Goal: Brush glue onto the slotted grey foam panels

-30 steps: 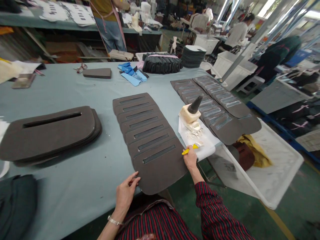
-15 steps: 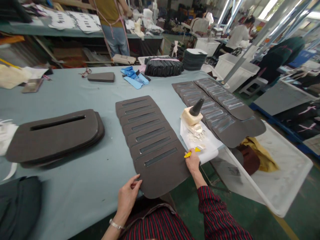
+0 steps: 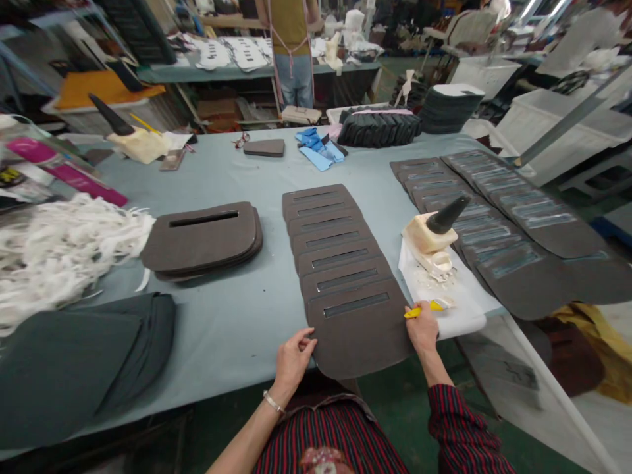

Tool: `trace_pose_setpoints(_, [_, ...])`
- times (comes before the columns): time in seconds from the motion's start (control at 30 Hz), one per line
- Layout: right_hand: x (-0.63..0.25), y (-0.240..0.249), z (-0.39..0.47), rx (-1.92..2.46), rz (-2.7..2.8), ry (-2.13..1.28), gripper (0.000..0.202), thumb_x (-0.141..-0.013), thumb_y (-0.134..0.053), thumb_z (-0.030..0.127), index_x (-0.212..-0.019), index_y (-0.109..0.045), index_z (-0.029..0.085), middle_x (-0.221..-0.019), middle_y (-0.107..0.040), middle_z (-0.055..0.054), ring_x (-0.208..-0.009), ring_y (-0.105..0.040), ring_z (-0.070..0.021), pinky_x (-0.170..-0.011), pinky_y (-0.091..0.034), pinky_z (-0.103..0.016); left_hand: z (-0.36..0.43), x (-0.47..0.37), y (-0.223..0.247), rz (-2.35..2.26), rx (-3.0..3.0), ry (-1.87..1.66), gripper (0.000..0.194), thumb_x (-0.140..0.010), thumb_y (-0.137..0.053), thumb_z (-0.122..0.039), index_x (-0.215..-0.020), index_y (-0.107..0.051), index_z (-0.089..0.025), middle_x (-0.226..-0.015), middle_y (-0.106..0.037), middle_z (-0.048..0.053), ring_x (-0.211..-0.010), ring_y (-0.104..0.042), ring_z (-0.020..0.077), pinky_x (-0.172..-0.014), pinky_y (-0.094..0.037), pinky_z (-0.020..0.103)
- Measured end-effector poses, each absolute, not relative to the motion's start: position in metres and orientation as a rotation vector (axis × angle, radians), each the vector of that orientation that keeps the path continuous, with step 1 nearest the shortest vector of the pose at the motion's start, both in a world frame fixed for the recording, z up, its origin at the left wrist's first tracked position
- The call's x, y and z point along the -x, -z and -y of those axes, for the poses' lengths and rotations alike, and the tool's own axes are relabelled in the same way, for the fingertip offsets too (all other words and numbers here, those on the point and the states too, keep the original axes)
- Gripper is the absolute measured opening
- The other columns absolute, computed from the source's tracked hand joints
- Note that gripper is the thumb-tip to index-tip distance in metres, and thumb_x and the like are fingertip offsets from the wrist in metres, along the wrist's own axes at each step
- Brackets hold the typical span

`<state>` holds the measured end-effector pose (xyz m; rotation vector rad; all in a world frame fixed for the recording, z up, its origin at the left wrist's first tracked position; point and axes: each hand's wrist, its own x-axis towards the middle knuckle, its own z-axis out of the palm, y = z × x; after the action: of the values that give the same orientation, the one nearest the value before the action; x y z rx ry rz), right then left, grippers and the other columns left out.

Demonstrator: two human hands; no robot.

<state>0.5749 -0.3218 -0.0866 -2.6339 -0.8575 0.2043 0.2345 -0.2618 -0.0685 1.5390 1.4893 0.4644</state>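
Observation:
Several dark brown slotted panels (image 3: 340, 263) lie overlapped in a row running away from me on the grey-blue table (image 3: 247, 309). My left hand (image 3: 293, 359) rests on the near left edge of the closest panel (image 3: 363, 329), fingers apart. My right hand (image 3: 422, 326) touches that panel's right edge and holds a small yellow tool (image 3: 419, 309). Just beyond that hand, a cream glue bottle (image 3: 429, 230) with a black cone tip lies on a white sheet (image 3: 464, 309) smeared with glue.
A stack of brown slotted panels (image 3: 202, 240) lies at centre left. More overlapped panels (image 3: 498, 217) are spread at the right. White strips (image 3: 59, 253) and dark fabric (image 3: 74, 355) sit at the left. A white tray (image 3: 567, 401) hangs off the near right. A person (image 3: 291, 46) stands behind the table.
The view has swung left, bringing the white strips and a second glue bottle into sight. Both hands stay at the near panel's edges, barely moved.

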Motion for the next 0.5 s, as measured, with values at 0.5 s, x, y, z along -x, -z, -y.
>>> trace_pose_setpoints(0.5, [-0.5719, 0.0831, 0.3208, 2.624, 0.88, -0.193, 0.014, -0.085, -0.058, 0.03, -0.09, -0.052, 0.018, -0.066, -0.044, 0.003, -0.057, -0.029, -0.01, -0.057, -0.017, -0.024, 0.2618, -0.2369, 0.0677, -1.507, -1.623, -0.369, 0.035, -0.079, -0.052, -0.045, -0.107, -0.06, -0.026, -0.073, -0.065, -0.002, -0.067, -0.062, 0.0153, -0.07, -0.048, 0.03])
